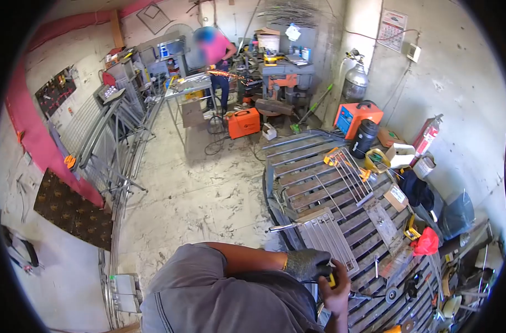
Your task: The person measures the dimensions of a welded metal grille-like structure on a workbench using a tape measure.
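Note:
My left hand, in a grey work glove, reaches across in front of my body with its fingers curled round a small black-and-yellow object. My bare right hand closes on the same object from the other side. The fingers cover most of it, so its exact kind does not show. Just beyond the hands, a flat metal grille lies on the slatted metal workbench. A grinding disc lies on the slats to the right of my right hand.
A second barred frame and an orange clamp lie farther up the bench. Orange machines, a gas cylinder and a fire extinguisher stand around. At the back, a co-worker makes sparks at a metal table.

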Available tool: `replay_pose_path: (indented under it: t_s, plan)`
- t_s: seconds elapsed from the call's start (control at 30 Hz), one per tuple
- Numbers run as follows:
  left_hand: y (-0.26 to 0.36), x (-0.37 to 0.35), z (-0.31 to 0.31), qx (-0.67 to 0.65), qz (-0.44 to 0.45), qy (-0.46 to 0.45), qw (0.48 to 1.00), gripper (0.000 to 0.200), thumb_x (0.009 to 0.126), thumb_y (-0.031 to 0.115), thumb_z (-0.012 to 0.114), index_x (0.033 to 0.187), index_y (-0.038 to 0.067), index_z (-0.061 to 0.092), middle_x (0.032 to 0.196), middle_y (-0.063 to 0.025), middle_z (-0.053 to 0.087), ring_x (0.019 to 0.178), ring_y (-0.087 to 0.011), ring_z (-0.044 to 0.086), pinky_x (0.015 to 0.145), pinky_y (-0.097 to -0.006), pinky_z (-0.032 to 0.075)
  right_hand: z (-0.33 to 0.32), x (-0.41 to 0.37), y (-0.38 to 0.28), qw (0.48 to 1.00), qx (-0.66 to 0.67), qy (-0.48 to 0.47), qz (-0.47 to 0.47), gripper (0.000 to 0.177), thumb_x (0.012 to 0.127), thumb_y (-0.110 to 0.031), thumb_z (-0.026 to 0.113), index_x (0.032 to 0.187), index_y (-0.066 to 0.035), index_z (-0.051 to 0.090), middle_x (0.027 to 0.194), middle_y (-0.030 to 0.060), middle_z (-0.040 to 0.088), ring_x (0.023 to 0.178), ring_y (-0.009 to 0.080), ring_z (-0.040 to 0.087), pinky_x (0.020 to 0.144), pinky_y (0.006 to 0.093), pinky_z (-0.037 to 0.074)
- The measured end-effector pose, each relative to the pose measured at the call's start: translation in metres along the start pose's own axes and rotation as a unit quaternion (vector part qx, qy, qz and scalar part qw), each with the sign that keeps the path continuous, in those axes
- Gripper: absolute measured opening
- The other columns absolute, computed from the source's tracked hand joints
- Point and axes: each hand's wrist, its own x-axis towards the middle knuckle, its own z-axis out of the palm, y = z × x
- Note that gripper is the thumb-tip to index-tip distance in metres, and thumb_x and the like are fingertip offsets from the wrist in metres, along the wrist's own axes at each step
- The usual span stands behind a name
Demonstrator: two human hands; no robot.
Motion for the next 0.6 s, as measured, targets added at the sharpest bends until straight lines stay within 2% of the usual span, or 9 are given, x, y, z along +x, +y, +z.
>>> replay_pose_path:
  t_s: [0.07,0.17,0.27,0.37,0.4,0.47,0.53,0.57,0.6]
  plan:
    - [0.011,0.002,-0.021,0.010,-0.035,-0.050,0.998,0.043,0.104,0.041,0.075,0.122,0.002,0.070,0.109,-0.0215,0.079,0.103,-0.0391,0.077,0.088,-0.0482,0.059,0.004,-0.001,-0.002,0.998,-0.059,-0.004,-0.014,0.070,0.090,-0.009,0.085,0.152,0.004,0.054,0.108,0.0131,0.073,0.097,0.0186,0.071,0.089,0.0329,0.057]
    - [0.005,0.003,-0.025,-0.040,-0.036,-0.089,0.995,0.052,0.098,0.048,0.081,0.116,0.000,0.073,0.105,-0.0207,0.079,0.096,-0.0367,0.077,0.085,-0.0470,0.059,0.004,-0.007,-0.008,0.993,-0.095,0.015,-0.067,0.069,0.092,-0.006,0.080,0.154,0.005,0.051,0.105,0.0102,0.073,0.089,0.0138,0.068,0.081,0.0310,0.056]
    - [-0.002,0.020,-0.018,-0.060,-0.013,-0.120,0.991,0.046,0.100,0.044,0.080,0.114,0.000,0.074,0.102,-0.0192,0.080,0.093,-0.0307,0.077,0.085,-0.0452,0.058,-0.005,-0.011,-0.016,0.994,-0.095,0.008,0.052,0.079,0.090,-0.016,0.088,0.157,0.004,0.050,0.118,0.0193,0.073,0.109,0.0274,0.073,0.100,0.0386,0.057]
    - [0.014,0.038,-0.025,-0.080,0.013,-0.159,0.984,0.034,0.102,0.033,0.079,0.113,0.002,0.072,0.103,-0.0141,0.079,0.097,-0.0279,0.076,0.084,-0.0421,0.058,-0.023,-0.013,-0.005,0.986,-0.163,-0.031,0.008,0.084,0.092,-0.018,0.087,0.162,0.003,0.045,0.136,0.0252,0.069,0.129,0.0339,0.068,0.113,0.0424,0.052]
    - [0.007,0.049,-0.024,-0.122,0.018,-0.193,0.973,0.031,0.101,0.031,0.079,0.112,0.003,0.072,0.098,-0.0108,0.076,0.092,-0.0244,0.075,0.080,-0.0399,0.057,-0.025,-0.014,-0.029,0.988,-0.102,-0.047,0.104,0.086,0.095,-0.020,0.085,0.166,0.001,0.041,0.149,0.0288,0.062,0.142,0.0395,0.060,0.120,0.0444,0.046]
    - [-0.014,0.077,-0.027,-0.203,0.020,-0.256,0.945,0.026,0.100,0.028,0.080,0.109,0.005,0.072,0.088,-0.0044,0.071,0.081,-0.0175,0.071,0.071,-0.0355,0.055,-0.031,-0.025,0.001,0.980,-0.168,-0.028,0.101,0.077,0.096,-0.019,0.082,0.161,0.000,0.047,0.148,0.0262,0.063,0.139,0.0379,0.062,0.118,0.0451,0.048]
    - [-0.008,0.102,-0.063,-0.283,-0.013,-0.277,0.918,0.018,0.099,0.023,0.079,0.104,0.007,0.071,0.080,0.0021,0.061,0.069,-0.0079,0.061,0.061,-0.0286,0.049,-0.038,-0.035,0.021,0.974,-0.203,-0.017,0.097,0.064,0.096,-0.018,0.081,0.152,-0.002,0.056,0.127,0.0180,0.068,0.117,0.0280,0.067,0.102,0.0428,0.053]
    - [-0.010,0.118,-0.083,-0.292,-0.022,-0.271,0.917,0.019,0.099,0.023,0.078,0.102,0.006,0.072,0.078,0.0015,0.062,0.066,-0.0080,0.061,0.059,-0.0280,0.048,-0.042,-0.040,0.024,0.971,-0.220,-0.015,0.094,0.057,0.095,-0.018,0.080,0.147,-0.003,0.061,0.116,0.0139,0.070,0.106,0.0231,0.069,0.094,0.0417,0.056]
    - [-0.013,0.135,-0.103,-0.299,-0.032,-0.265,0.916,0.020,0.099,0.024,0.077,0.100,0.005,0.072,0.077,0.0009,0.064,0.063,-0.0081,0.060,0.057,-0.0274,0.048,-0.048,-0.042,0.022,0.968,-0.178,-0.022,0.173,0.052,0.095,-0.018,0.080,0.142,-0.003,0.063,0.110,0.0116,0.070,0.099,0.0208,0.068,0.088,0.0403,0.056]
